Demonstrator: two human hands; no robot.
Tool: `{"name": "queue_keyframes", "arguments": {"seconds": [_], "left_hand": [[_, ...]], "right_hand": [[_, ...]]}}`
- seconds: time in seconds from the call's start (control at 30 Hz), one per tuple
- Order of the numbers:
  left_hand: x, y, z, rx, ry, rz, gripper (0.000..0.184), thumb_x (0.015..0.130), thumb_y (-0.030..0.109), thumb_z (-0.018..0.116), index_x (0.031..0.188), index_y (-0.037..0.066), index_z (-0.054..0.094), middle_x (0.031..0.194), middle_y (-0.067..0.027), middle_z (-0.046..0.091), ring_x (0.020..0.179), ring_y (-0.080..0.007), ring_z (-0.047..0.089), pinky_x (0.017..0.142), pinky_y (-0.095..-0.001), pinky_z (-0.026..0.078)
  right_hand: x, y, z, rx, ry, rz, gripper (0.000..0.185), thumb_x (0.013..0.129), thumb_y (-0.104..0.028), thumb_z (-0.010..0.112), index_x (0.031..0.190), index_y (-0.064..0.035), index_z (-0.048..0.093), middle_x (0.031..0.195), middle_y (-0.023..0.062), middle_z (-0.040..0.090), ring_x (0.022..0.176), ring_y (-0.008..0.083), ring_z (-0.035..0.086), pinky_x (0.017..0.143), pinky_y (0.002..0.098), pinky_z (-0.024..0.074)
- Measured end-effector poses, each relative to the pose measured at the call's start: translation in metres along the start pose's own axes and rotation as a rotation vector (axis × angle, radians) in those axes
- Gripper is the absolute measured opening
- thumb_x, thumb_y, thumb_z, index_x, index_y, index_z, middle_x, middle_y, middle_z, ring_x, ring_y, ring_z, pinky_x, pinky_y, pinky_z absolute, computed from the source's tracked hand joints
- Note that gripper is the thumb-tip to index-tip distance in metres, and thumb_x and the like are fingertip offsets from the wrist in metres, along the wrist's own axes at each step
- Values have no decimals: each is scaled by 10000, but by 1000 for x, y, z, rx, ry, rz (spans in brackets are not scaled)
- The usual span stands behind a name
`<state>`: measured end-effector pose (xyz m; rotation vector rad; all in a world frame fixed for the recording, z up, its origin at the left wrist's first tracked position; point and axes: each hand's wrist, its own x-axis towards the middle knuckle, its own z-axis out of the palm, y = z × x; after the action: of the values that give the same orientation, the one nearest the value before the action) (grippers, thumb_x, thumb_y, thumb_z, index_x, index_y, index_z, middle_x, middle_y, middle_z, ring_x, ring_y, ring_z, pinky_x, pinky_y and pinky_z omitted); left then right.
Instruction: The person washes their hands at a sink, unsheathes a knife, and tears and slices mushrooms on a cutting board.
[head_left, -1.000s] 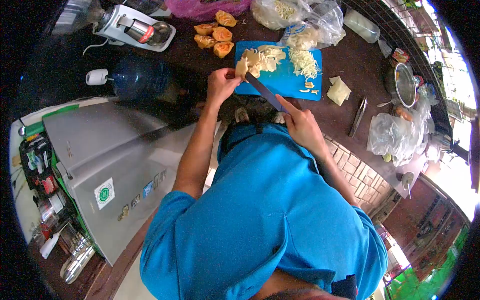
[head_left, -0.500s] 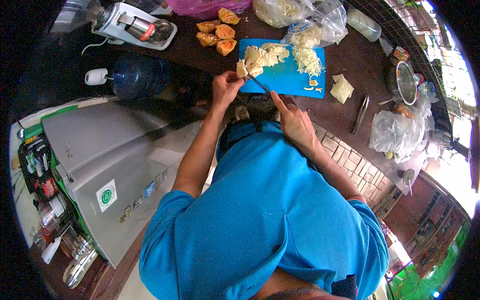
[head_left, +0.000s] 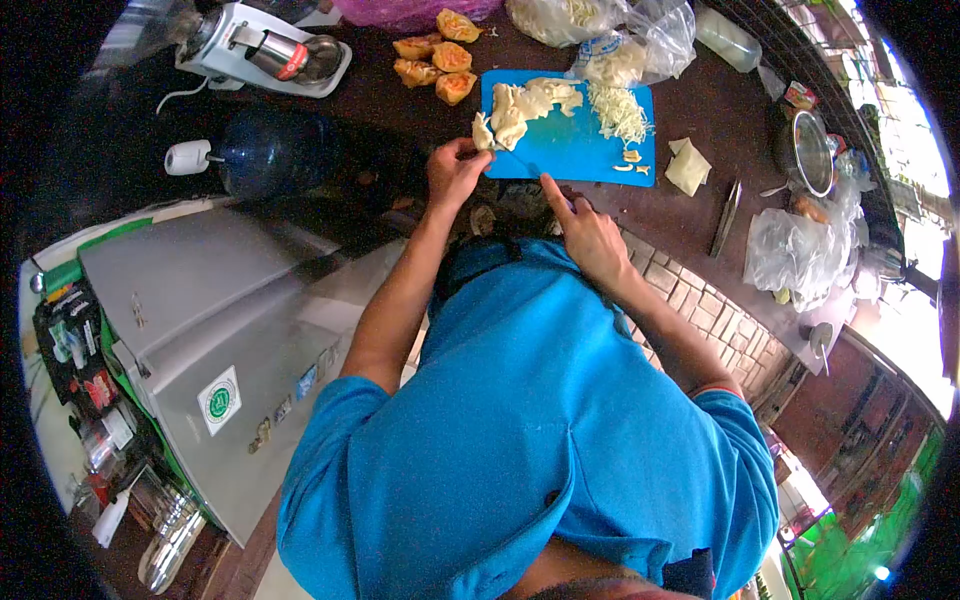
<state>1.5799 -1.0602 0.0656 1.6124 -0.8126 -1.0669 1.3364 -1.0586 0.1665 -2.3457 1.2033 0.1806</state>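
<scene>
My left hand is at the near left corner of the blue cutting board, its fingers pinched at a pale, soft-looking food piece. In my right hand is a knife, the forefinger stretched along it and the blade pointing left toward the left fingertips. The handle is mostly hidden in the palm. More pale pieces lie in a row across the far left of the board. A heap of thin whitish shreds and several small scraps lie on its right side.
Several stuffed fried pieces sit left of the board. Plastic bags of food lie behind it. To the right are a pale folded square, tongs, a metal bowl and a clear bag. A refrigerator stands at left.
The knife blade has drawn back a little toward me, away from the pale piece. My left hand stays at the board's corner, and the view has shifted slightly.
</scene>
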Motion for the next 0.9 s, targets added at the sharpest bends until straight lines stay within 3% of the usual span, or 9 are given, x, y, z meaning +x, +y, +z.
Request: {"name": "queue_keyframes", "arguments": {"seconds": [0.23,0.3,0.5,0.63,0.7,0.9], "left_hand": [[3,-6,4,-36,18,-4,187,762,113,746,884,-27,728,762,-78,725,649,-129,680,616,-273,548],[3,-4,2,9,23,-5,187,758,112,747,880,-28,728,755,-82,724,646,-131,679,614,-276,545],[-3,7,6,77,71,33,183,756,108,745,872,-32,727,741,-88,721,655,-131,674,619,-275,526],[-2,-2,8,-11,94,77,175,761,97,740,877,-33,726,766,-69,718,692,-116,663,633,-268,515],[-1,-8,9,-38,90,50,171,763,92,737,876,-35,725,774,-64,717,696,-115,660,637,-266,514],[-8,0,13,-59,145,41,164,765,77,723,879,-41,718,787,-63,718,694,-118,656,649,-264,514]], "right_hand": [[6,2,5,3,0,-7,744,910,-81,448,1561,-299,162,983,287,638,754,472,677,636,549,577],[7,1,3,48,31,8,733,871,-13,465,1536,-264,287,917,267,654,750,459,664,675,543,547],[8,8,5,181,100,-56,699,848,23,507,1499,-197,377,880,256,671,739,444,658,677,527,529],[3,13,-5,195,73,-73,696,848,19,512,1497,-195,379,864,254,668,729,444,656,667,528,517],[5,16,-6,114,66,-110,741,857,-83,553,1534,-223,288,794,225,670,705,419,678,658,529,563],[5,19,-14,138,54,-143,724,858,-85,553,1527,-214,306,815,232,677,713,415,680,650,533,560]]}}
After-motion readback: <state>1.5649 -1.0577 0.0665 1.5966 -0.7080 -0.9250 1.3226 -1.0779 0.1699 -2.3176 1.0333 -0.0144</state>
